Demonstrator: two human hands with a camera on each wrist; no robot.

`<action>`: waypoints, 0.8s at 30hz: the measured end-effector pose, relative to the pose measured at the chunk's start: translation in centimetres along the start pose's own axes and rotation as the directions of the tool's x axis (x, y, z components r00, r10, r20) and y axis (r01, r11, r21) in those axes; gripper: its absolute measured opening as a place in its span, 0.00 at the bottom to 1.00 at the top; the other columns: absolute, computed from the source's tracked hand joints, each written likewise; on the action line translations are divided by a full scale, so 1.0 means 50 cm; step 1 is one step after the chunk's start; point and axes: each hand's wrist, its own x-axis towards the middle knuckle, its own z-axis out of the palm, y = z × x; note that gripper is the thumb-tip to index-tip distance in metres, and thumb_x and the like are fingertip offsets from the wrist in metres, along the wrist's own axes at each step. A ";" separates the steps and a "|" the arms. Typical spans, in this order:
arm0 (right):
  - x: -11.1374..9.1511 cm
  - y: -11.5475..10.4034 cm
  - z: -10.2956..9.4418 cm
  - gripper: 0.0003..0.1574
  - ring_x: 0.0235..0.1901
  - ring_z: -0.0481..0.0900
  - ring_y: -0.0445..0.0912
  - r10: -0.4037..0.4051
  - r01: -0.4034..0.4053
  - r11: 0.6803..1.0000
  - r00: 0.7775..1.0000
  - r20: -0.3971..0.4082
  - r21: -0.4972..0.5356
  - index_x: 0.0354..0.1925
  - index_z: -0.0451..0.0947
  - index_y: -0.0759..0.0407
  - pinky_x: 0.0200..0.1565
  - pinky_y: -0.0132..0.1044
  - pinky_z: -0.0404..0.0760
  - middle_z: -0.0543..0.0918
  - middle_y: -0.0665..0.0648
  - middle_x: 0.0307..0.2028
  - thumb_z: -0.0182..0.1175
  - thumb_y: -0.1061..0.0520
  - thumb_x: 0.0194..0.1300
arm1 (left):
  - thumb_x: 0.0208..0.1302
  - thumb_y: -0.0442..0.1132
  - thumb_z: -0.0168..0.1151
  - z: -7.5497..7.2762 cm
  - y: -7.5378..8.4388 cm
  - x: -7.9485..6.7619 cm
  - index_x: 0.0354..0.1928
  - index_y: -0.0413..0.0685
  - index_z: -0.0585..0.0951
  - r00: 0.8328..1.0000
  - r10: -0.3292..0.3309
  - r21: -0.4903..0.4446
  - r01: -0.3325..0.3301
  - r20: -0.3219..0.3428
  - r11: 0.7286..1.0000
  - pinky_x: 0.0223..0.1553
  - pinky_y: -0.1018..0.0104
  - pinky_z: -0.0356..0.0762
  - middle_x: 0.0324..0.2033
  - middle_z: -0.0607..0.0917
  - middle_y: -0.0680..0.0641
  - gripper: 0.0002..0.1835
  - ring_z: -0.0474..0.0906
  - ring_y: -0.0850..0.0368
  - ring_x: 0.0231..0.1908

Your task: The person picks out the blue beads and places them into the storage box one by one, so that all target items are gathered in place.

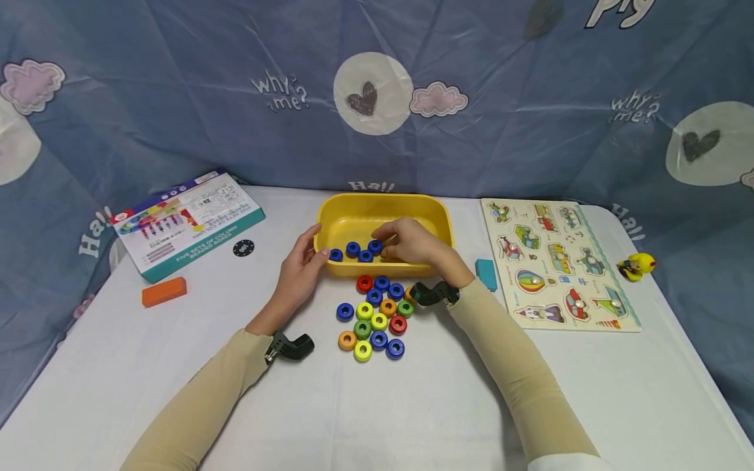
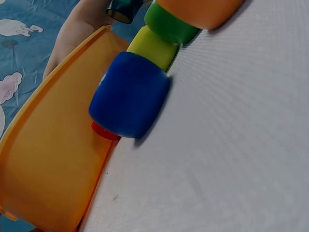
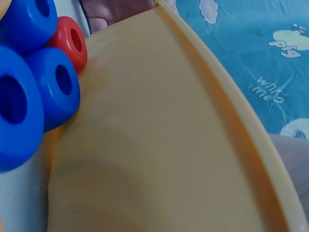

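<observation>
**A left hand [image 1: 299, 269] is gripping a yellow tub [image 1: 377, 208] while the right hand [image 1: 409, 243] is dipping in beside its blue beads [image 1: 353, 254]**

The left hand is pinching the tub's rim, its thumb lying over the edge and its fingers spreading along the outer side. The right hand is leaning over the tub's near wall, its fingers bending down beside the rightmost blue bead; I cannot tell whether they are grasping that bead or only touching it. Four blue beads are lying inside the tub, between the two hands.

Just below the hands, on the near side of the tub, loose beads [image 1: 379, 327] in red, blue, yellow, green and orange are lying in a cluster on the white desk [image 1: 377, 418], several of them touching. A black wrist camera [image 1: 294, 347] is sitting on each wrist, over beige sleeves [image 1: 506, 353].

Left of the left hand, a black disc [image 1: 243, 248] is lying flat, and farther out a printed box [image 1: 188, 226] is resting near an orange block [image 1: 164, 292]. Right of the right hand, a blue block [image 1: 486, 275] is lying just beside a picture puzzle board [image 1: 550, 297], and a yellow toy figure [image 1: 638, 266] is standing past the board. Beyond both hands, a blue patterned cloth [image 1: 506, 150] is hanging.
</observation>
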 end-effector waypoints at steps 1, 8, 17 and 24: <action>0.000 0.000 0.000 0.25 0.56 0.80 0.49 -0.004 0.004 1.000 1.000 0.004 0.003 0.60 0.77 0.59 0.61 0.42 0.78 0.83 0.58 0.55 0.62 0.64 0.63 | 0.73 0.45 0.51 0.000 0.000 0.000 0.74 0.61 0.59 1.000 -0.002 0.000 0.002 -0.001 1.000 0.64 0.52 0.72 0.73 0.63 0.47 0.29 0.69 0.49 0.66; -0.014 -0.005 -0.006 0.24 0.48 0.82 0.49 -0.057 0.056 0.998 0.993 -0.108 -0.004 0.60 0.77 0.58 0.55 0.41 0.81 0.83 0.58 0.53 0.61 0.61 0.65 | 0.74 0.45 0.50 -0.001 -0.001 0.001 0.74 0.61 0.59 1.000 -0.006 0.003 0.006 0.001 1.000 0.64 0.51 0.72 0.73 0.63 0.47 0.29 0.69 0.48 0.66; -0.117 -0.067 0.002 0.16 0.35 0.83 0.45 -0.417 0.412 0.909 0.888 -0.193 -0.071 0.50 0.82 0.63 0.39 0.35 0.84 0.87 0.60 0.45 0.61 0.62 0.63 | 0.74 0.45 0.50 0.001 -0.001 -0.003 0.74 0.62 0.59 0.999 -0.033 0.006 0.033 -0.001 0.999 0.65 0.50 0.71 0.73 0.62 0.47 0.29 0.68 0.48 0.67; -0.181 -0.050 0.034 0.14 0.30 0.76 0.40 -0.442 0.421 0.880 0.895 -0.060 -0.220 0.48 0.83 0.61 0.34 0.30 0.80 0.87 0.56 0.41 0.63 0.59 0.64 | 0.74 0.47 0.50 -0.001 0.002 -0.001 0.74 0.62 0.59 1.000 -0.026 0.007 0.026 0.001 1.000 0.68 0.52 0.68 0.74 0.61 0.50 0.29 0.64 0.49 0.69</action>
